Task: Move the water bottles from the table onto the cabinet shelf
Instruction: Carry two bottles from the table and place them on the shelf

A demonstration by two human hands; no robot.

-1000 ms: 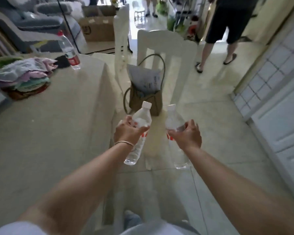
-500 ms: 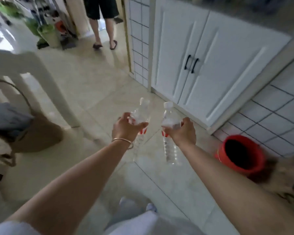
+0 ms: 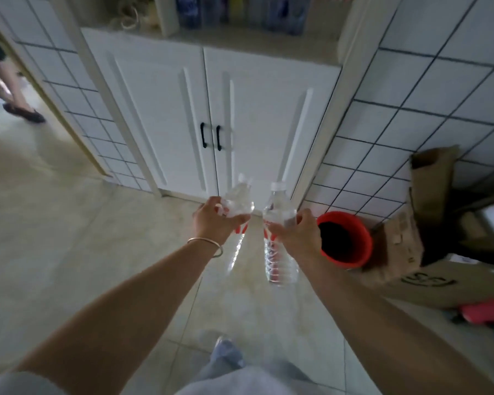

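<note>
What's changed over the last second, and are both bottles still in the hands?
The person turned away from the table and chair and now faces the white cabinet, with its open shelf above the doors. Nothing was let go: the left hand still grips one bottle, the right hand the other bottle.

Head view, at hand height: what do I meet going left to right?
Left hand → its water bottle → second water bottle → right hand → red bucket → cardboard boxes.
</note>
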